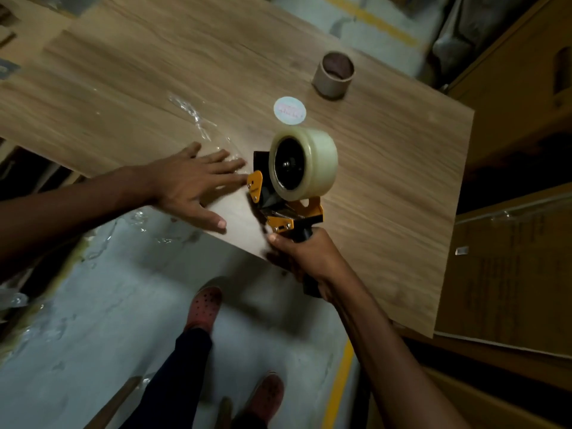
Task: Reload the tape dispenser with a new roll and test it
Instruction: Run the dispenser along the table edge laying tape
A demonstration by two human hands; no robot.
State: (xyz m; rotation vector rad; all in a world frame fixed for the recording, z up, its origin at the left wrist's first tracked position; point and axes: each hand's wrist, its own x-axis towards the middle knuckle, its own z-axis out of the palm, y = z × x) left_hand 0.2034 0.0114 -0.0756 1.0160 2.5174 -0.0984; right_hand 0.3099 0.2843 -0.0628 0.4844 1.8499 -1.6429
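Note:
A black and orange tape dispenser point(278, 209) stands with its front end against the wooden table point(154, 75) near the front edge. A full roll of clear tape point(312, 164) sits on its hub. My right hand point(305, 255) grips the dispenser's black handle from below. My left hand point(192, 184) lies flat on the table, fingers spread, fingertips touching the dispenser's orange front plate. A clear film point(213, 140) lies under and beyond those fingers. An empty brown cardboard tape core point(333, 75) stands at the far right of the table.
A round white sticker point(289, 110) lies between the core and the dispenser. Cardboard boxes point(510, 274) are stacked right of the table. Crumpled clear wrap point(102, 236) hangs at the table's front edge. My feet in red clogs point(204, 305) stand on the grey floor.

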